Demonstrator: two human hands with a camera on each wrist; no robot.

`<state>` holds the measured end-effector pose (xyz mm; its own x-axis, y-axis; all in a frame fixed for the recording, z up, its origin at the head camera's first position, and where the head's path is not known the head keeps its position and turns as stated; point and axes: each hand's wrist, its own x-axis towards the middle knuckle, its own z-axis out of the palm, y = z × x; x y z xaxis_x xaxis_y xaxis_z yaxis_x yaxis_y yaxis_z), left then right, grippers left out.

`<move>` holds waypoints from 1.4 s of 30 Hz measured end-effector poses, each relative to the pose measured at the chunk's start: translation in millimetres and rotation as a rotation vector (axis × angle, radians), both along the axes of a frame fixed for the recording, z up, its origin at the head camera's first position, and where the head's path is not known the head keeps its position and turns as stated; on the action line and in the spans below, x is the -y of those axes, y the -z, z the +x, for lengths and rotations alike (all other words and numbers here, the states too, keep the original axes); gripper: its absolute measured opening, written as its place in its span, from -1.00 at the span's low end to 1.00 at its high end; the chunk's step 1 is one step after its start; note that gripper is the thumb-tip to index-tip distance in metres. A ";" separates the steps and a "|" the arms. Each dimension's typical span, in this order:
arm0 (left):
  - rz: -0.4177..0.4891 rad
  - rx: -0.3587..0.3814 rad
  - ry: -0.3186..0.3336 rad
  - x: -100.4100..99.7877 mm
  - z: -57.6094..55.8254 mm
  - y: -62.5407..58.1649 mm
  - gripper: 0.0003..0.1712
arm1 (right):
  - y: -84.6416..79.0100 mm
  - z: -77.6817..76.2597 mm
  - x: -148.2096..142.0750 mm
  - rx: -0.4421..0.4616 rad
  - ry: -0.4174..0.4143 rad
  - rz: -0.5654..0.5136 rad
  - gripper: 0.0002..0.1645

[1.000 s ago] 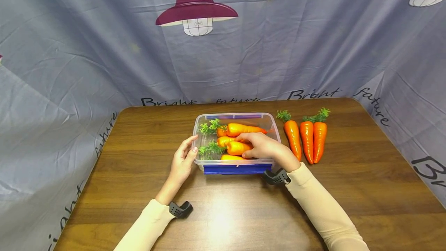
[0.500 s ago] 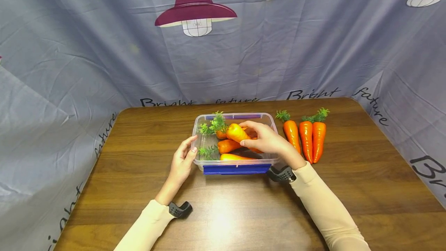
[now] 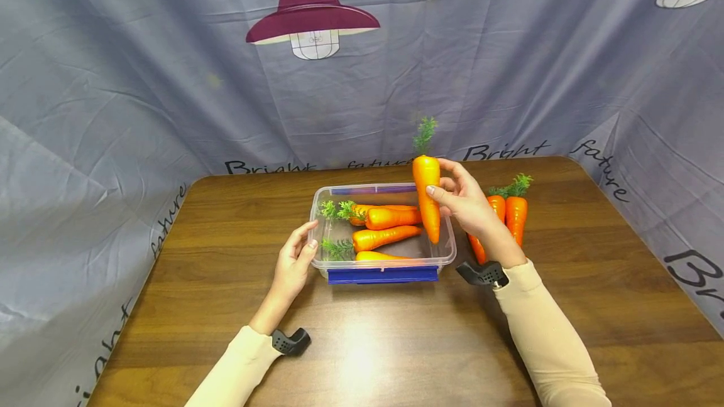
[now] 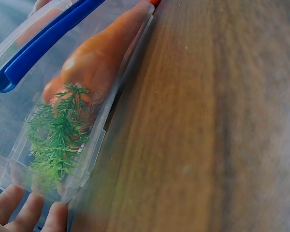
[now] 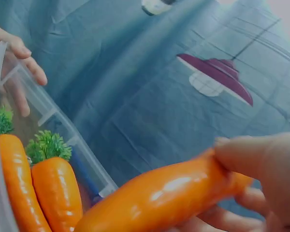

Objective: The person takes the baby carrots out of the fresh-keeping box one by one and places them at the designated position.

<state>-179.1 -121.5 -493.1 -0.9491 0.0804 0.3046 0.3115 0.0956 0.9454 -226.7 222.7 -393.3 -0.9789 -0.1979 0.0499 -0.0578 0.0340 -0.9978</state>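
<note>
In the head view my right hand (image 3: 466, 196) holds an orange carrot (image 3: 427, 196) between thumb and fingers. The carrot stands nearly upright over the right end of a clear plastic box (image 3: 384, 263), leafy top up, tip down. Close in the right wrist view, the same carrot (image 5: 154, 198) crosses below the thumb. My left hand (image 3: 294, 259) rests at the box's left end, fingertips touching its wall. Its fingers (image 4: 31, 208) show beside the box's corner in the left wrist view. Several carrots (image 3: 386, 238) lie in the box, green tops to the left.
More carrots (image 3: 516, 215) lie on the wooden table (image 3: 226, 237) right of the box, partly hidden behind my right hand and wrist. Blue latch flaps (image 3: 383, 275) run along the box's long sides. A grey curtain (image 3: 452, 80) hangs behind the table.
My right hand has lifted a carrot out of the box, raised it and turned it upright, moving right. The left hand has stayed at the box's left end.
</note>
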 end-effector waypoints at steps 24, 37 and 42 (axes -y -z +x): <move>0.016 0.000 0.018 1.9 -1.3 1.6 -0.51 | 32.4 27.5 -172.4 0.191 0.315 -0.096 -0.33; 0.016 -0.010 0.015 1.6 -0.8 2.6 -0.52 | 60.3 23.0 -197.4 0.241 0.305 0.432 -0.07; 0.011 -0.010 0.010 1.8 -1.0 2.5 -0.51 | 63.6 22.8 -198.4 0.232 0.310 0.526 -0.07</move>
<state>-180.1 -123.3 -495.6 -0.9451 0.0866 0.3150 0.3219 0.0825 0.9432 -204.0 421.1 -456.9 -0.9683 0.1546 -0.1963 0.2481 0.5014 -0.8289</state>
